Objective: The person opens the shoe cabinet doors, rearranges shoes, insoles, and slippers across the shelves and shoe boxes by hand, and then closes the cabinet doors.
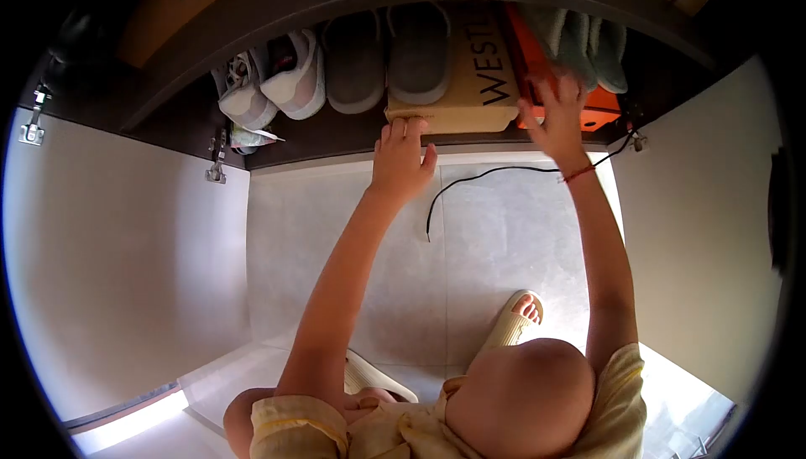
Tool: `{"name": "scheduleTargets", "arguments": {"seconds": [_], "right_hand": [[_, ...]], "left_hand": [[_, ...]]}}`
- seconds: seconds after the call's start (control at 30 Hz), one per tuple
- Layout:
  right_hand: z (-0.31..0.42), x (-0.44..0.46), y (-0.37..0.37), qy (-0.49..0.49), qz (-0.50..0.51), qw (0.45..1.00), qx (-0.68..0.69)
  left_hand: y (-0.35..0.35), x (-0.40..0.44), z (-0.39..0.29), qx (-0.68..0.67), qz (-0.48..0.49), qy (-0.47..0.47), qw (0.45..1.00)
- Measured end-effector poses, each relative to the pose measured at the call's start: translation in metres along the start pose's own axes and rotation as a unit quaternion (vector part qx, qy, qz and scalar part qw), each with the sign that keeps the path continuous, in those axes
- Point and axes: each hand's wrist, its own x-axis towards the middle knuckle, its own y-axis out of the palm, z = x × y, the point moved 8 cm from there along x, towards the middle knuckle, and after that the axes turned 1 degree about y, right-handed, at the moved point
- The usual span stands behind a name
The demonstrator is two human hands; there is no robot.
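Observation:
My left hand point(401, 161) rests its fingers on the front edge of a brown cardboard box point(462, 111) lettered "WESTL", with the thumb held apart. Over the orange shoe box point(600, 113) beside it, my right hand point(556, 119) is spread, fingers near its front edge; whether they touch it I cannot tell. Pale fuzzy slippers point(609, 60) lie on the orange box. A pair of dark grey slippers stands left of the lettering, the right slipper point(420, 56) overlapping the cardboard box and the left slipper point(354, 69) next to it.
White sneakers point(298, 81) sit at the shelf's left. A black cord point(495, 169) hangs before the cabinet from the right hinge area. Open doors flank me, the left door point(126, 232) and the right door point(697, 232). Another box point(180, 6) is on the upper shelf.

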Motion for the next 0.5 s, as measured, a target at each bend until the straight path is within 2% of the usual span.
{"name": "scheduleTargets", "arguments": {"seconds": [0.07,0.1,0.17,0.23,0.3,0.33,0.37,0.4,0.43,0.47,0.5], "right_hand": [[0.029,-0.008,0.006,-0.05,0.076,0.986,0.143],[0.036,-0.01,0.013,-0.053,0.078,0.985,0.145],[0.06,-0.021,0.037,-0.113,0.145,0.97,0.161],[0.066,-0.014,0.035,-0.112,0.142,0.975,0.127],[0.063,-0.008,0.042,-0.044,0.198,0.963,0.176],[0.066,0.0,0.04,-0.046,0.194,0.963,0.18],[0.063,0.007,0.044,0.002,0.234,0.946,0.225],[0.062,0.011,0.049,0.05,0.273,0.923,0.268],[0.07,0.02,0.048,0.047,0.271,0.922,0.271],[0.079,0.034,0.036,0.038,0.2,0.945,0.255],[0.087,0.045,0.026,0.03,0.128,0.962,0.238]], "left_hand": [[-0.001,0.001,0.0,-0.057,-0.019,0.017,0.998],[0.0,0.001,0.001,-0.058,-0.019,0.013,0.998],[-0.002,-0.002,0.0,-0.055,-0.034,0.028,0.998],[-0.003,0.0,0.0,-0.063,-0.005,0.007,0.998],[-0.014,0.003,0.004,-0.067,0.02,-0.015,0.997],[-0.015,0.005,0.005,-0.094,0.089,-0.042,0.991],[-0.016,0.006,0.006,-0.121,0.157,-0.069,0.978],[-0.03,0.011,0.005,-0.117,0.155,-0.072,0.978],[-0.03,0.011,0.004,-0.087,0.249,-0.08,0.961],[-0.028,0.007,0.003,-0.057,0.341,-0.088,0.934],[-0.036,0.01,-0.002,-0.056,0.339,-0.09,0.935]]}}
